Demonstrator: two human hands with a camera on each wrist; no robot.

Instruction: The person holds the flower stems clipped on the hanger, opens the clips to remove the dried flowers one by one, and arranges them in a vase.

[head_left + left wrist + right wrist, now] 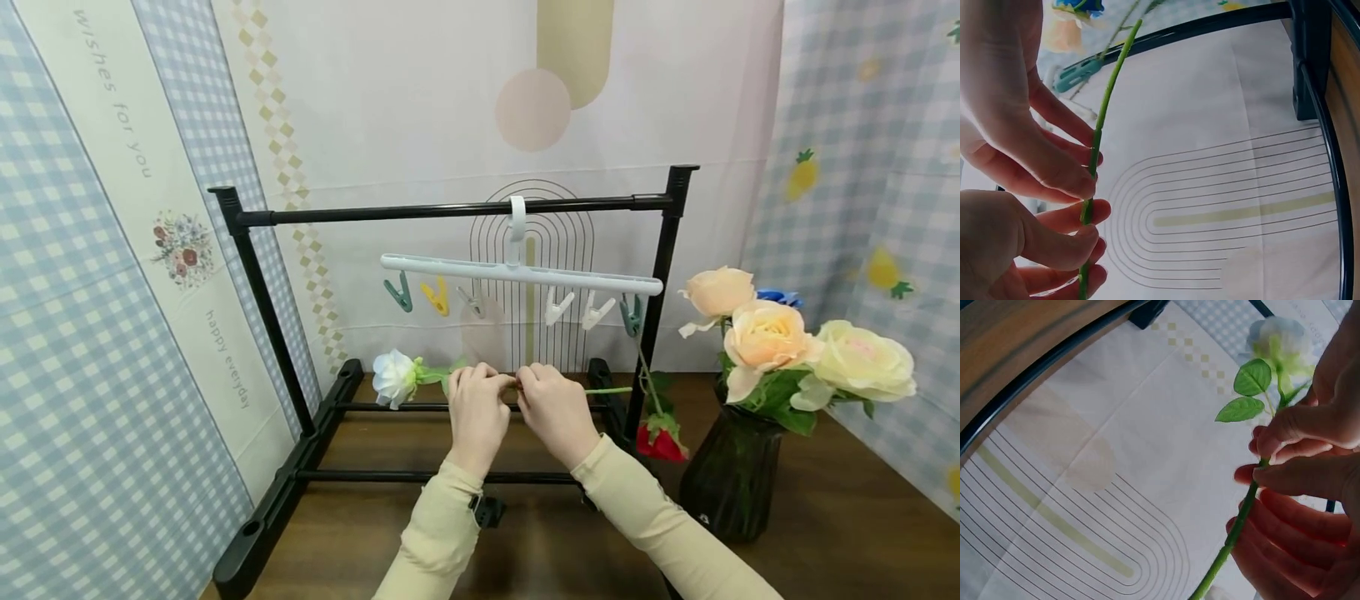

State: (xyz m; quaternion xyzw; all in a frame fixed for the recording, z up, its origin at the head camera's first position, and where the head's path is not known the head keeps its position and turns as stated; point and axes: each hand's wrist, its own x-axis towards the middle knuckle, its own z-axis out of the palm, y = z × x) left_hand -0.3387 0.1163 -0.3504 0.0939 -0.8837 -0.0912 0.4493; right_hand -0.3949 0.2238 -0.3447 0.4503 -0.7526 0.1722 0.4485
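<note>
Red rose [662, 442] already hangs clipped. White rose [395, 377] not yet: left hand [476, 410] and right hand [553, 410] grips both pinch its stem [1094, 156].

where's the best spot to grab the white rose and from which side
Grip the bare green stem, not the white rose bloom. The stem lies level and thin, so a fingertip pinch from the near side suits it, as the left hand and right hand do mid-stem, clear of the leaves.

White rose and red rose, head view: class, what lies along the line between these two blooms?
Between white rose and red rose: its green stem, pinched by left hand and right hand.
</note>
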